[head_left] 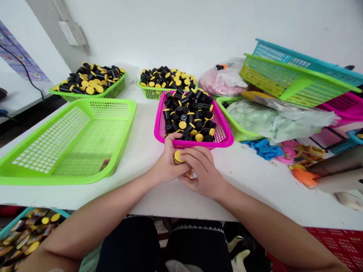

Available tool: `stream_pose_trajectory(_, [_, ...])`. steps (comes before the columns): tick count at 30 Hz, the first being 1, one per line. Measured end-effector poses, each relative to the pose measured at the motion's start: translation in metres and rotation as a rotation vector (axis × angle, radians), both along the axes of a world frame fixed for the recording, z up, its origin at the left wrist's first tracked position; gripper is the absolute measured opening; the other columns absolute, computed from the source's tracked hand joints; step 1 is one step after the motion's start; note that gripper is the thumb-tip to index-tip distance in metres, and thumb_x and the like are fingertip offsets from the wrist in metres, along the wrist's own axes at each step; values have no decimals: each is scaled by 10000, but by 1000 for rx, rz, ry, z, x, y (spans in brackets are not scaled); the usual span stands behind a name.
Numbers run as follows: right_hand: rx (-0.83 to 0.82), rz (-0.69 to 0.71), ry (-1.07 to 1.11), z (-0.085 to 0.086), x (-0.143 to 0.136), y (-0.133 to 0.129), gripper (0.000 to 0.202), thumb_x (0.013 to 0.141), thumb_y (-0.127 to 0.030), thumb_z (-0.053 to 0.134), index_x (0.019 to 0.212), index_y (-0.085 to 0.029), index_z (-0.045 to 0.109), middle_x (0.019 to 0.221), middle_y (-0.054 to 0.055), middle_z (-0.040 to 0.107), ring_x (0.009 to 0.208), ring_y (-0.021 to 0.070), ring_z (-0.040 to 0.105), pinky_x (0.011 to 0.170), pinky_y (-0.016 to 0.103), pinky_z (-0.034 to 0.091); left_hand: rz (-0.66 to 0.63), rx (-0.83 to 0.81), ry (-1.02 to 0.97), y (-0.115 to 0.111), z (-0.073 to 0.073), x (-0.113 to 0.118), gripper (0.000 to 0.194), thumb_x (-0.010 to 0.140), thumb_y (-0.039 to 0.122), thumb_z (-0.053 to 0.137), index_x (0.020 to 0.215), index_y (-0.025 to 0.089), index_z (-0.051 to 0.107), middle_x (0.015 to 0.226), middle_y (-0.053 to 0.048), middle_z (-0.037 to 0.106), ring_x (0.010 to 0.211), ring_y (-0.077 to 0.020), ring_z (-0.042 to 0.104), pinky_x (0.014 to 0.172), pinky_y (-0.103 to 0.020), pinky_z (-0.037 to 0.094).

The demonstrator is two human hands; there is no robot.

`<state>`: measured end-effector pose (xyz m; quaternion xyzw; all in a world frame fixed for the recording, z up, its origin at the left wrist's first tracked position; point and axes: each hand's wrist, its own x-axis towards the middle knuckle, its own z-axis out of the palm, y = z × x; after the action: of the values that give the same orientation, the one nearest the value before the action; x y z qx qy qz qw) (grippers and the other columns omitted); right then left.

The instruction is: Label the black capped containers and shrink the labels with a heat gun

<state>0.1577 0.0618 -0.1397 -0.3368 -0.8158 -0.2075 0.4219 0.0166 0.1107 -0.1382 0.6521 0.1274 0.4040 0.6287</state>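
Both hands meet just in front of the pink basket, closed around a small yellow-capped cylinder. My left hand grips it from the left, with a finger stretched up by the basket's front rim. From the right, my right hand wraps its fingers over it. The cylinder's lower part is hidden by the fingers. Inside the pink basket lie many black cylinders with yellow caps.
A large green basket stands at left, a small orange-brown piece in its corner. Two green baskets of the same cylinders stand behind. Stacked baskets, plastic bags and a fan-like device are at right. Another basket sits below, left.
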Motion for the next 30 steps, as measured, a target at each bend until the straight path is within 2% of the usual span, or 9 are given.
stream_pose_trajectory(3, [125, -127, -93, 3, 1, 0, 415, 787, -164, 641, 1186, -181, 528, 1065, 105, 634, 978, 267, 517, 862, 457, 457, 160, 66, 6, -2, -6, 4, 705, 686, 76, 643, 1206, 246, 196, 687, 86, 539, 536, -88, 559, 473, -181, 445])
stream_pose_trajectory(5, [134, -127, -117, 3, 1, 1, 367, 804, -180, 635, 1163, -176, 554, 1075, 107, 634, 980, 260, 506, 881, 456, 443, 240, 90, -1, -3, -8, 6, 699, 694, 53, 617, 1216, 243, 192, 673, 91, 514, 537, -77, 532, 471, -165, 417])
stream_pose_trajectory(6, [122, -109, -117, 3, 1, 1, 350, 812, -182, 626, 1155, -180, 560, 1088, 103, 633, 991, 255, 506, 898, 454, 440, 241, 102, -17, -3, -8, 6, 691, 694, 46, 604, 1214, 243, 193, 653, 101, 491, 517, -68, 507, 462, -157, 398])
stream_pose_trajectory(11, [89, -18, -72, 0, 0, 2, 318, 799, -144, 582, 1108, -213, 556, 1063, 59, 658, 1033, 239, 524, 948, 459, 442, 55, 127, -59, 1, -3, 2, 681, 651, 55, 597, 1172, 252, 205, 627, 123, 447, 470, -55, 466, 443, -151, 365])
stream_pose_trajectory(19, [146, -9, -71, 2, 7, 2, 384, 811, -225, 627, 1179, -221, 518, 1076, 74, 644, 1020, 245, 541, 933, 475, 467, 3, 132, -78, -4, 3, 0, 684, 662, 50, 630, 1155, 271, 210, 647, 121, 444, 473, -36, 440, 443, -138, 363])
stream_pose_trajectory(24, [75, 111, -88, 7, 6, -1, 428, 822, -152, 592, 1233, -177, 477, 1092, 102, 612, 1083, 242, 559, 896, 436, 537, -46, 110, -79, -3, 1, -3, 680, 681, 80, 649, 1162, 279, 210, 632, 127, 415, 470, -36, 432, 439, -132, 354])
stream_pose_trajectory(30, [43, 148, -107, 9, 6, -5, 433, 844, -139, 575, 1260, -143, 453, 1092, 126, 616, 1078, 246, 575, 868, 438, 563, -166, 121, 2, 1, 1, -7, 656, 715, 132, 660, 1170, 265, 207, 592, 134, 381, 446, -35, 381, 424, -137, 315])
